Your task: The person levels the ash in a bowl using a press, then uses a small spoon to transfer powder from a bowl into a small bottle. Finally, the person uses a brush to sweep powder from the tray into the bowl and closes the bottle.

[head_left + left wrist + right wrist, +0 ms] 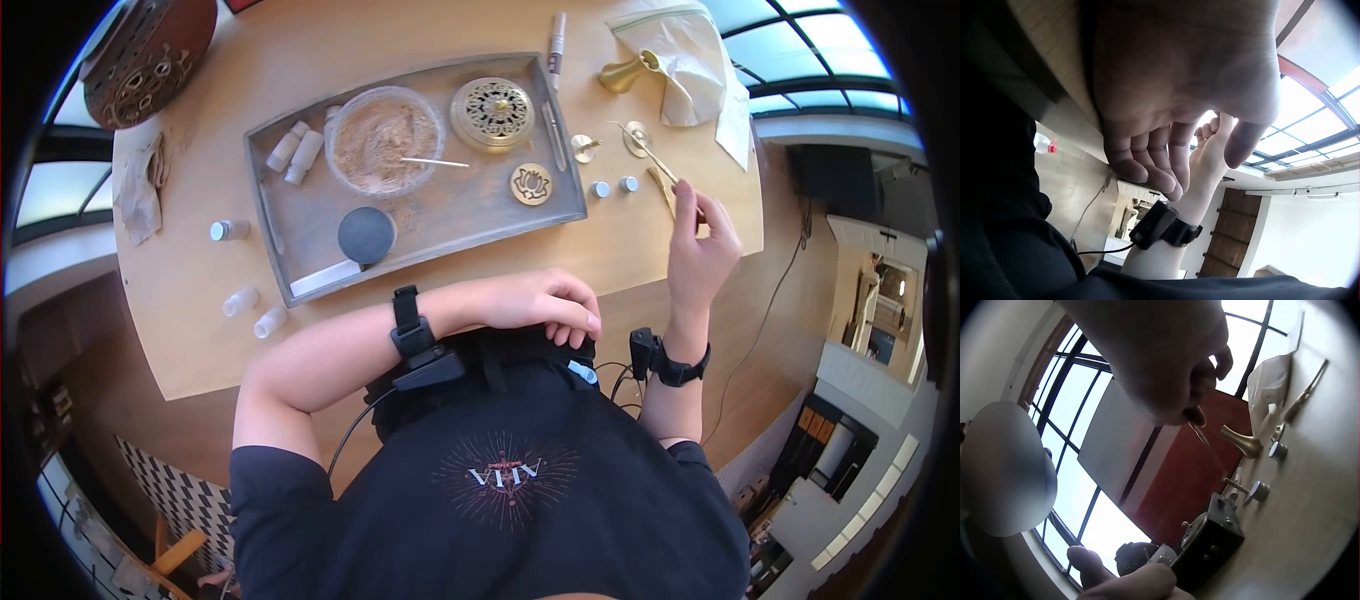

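Between thumb and fingers, my right hand (706,245) pinches a thin, brass-coloured rod (657,162). Its slightly hooked far end overlaps a small round brass piece (637,139) in the head view. In the right wrist view the rod slants down from the fingertips of the right hand (1200,378). A flat brass tool (662,192) lies just left of this hand. My left hand (545,300) hangs by the table's near edge, in front of the body, its fingers loosely bent and holding nothing. Those relaxed fingers show large in the left wrist view.
A grey tray (440,240) carries a bowl of powder (385,140), a pierced brass burner (493,113), a lotus-patterned brass disc (531,184) and a dark round lid (366,235). Small bottles (229,231) stand left. A brass vase (630,71) lies beside a plastic bag (683,60).
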`<state>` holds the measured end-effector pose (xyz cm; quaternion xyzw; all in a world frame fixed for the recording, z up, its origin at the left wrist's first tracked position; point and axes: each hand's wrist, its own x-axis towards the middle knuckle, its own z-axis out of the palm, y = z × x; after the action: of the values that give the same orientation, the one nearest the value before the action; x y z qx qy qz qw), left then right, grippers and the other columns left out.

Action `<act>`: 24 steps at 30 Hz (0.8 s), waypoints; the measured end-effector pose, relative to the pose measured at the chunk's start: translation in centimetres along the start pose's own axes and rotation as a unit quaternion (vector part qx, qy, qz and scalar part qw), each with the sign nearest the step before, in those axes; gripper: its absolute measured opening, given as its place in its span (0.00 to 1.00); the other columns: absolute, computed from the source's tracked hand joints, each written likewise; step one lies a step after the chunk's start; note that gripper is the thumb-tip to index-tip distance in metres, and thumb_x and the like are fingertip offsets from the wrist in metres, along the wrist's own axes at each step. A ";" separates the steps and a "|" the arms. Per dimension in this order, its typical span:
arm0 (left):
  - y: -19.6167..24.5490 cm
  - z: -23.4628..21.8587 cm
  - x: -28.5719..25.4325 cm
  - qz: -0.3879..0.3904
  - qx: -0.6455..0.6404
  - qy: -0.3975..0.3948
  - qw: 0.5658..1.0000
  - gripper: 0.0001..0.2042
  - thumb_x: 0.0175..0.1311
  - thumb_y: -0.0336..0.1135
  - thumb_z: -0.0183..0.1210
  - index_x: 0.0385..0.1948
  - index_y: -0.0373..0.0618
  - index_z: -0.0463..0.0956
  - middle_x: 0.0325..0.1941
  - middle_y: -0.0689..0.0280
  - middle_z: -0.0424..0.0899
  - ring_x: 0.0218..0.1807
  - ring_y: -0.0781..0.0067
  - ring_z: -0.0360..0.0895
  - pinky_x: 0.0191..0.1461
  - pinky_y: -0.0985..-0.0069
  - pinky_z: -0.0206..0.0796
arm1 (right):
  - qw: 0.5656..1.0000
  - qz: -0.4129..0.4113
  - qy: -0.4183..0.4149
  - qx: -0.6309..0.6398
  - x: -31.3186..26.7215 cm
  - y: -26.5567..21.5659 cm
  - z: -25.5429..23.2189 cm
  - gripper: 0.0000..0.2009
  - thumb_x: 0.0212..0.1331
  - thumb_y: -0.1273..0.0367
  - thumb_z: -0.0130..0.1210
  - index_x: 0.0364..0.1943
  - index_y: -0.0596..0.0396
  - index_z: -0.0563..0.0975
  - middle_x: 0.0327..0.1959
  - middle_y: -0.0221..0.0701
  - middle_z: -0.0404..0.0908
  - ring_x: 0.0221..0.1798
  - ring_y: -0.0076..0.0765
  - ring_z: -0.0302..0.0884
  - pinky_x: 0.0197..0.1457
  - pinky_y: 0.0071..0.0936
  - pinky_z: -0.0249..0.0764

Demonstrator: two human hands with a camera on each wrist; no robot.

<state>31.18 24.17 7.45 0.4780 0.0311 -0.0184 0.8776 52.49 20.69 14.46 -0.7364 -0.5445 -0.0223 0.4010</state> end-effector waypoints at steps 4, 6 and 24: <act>0.3 0.1 -0.1 -0.010 -0.010 0.001 1.000 0.17 0.74 0.43 0.57 0.48 0.36 0.84 0.37 0.66 0.85 0.39 0.80 0.78 0.47 0.80 0.70 | 0.999 -0.009 -0.033 -0.034 -0.5 1.4 0.9 0.07 0.64 0.70 0.67 0.34 0.62 0.86 0.23 0.33 0.81 0.23 0.26 0.73 0.29 0.25 0.69; 0.5 0.1 -0.2 -0.011 -0.014 0.001 1.000 0.17 0.74 0.43 0.57 0.48 0.36 0.84 0.37 0.66 0.85 0.39 0.80 0.79 0.48 0.80 0.71 | 0.994 -0.007 -0.095 -0.047 -0.6 1.2 0.7 0.08 0.64 0.68 0.67 0.35 0.61 0.87 0.23 0.34 0.81 0.23 0.28 0.74 0.32 0.28 0.72; -0.2 0.2 -0.1 0.021 -0.010 0.012 1.000 0.16 0.75 0.43 0.57 0.44 0.36 0.84 0.35 0.67 0.86 0.35 0.81 0.78 0.42 0.81 0.70 | 0.950 0.112 -0.252 -0.144 0.9 8.1 -2.5 0.10 0.74 0.69 0.55 0.43 0.66 0.78 0.32 0.41 0.84 0.33 0.41 0.81 0.40 0.36 0.75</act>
<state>31.11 23.91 7.36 0.4699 0.0312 0.0063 0.8821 60.56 19.17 12.00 -0.8243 -0.5325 0.1311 0.1402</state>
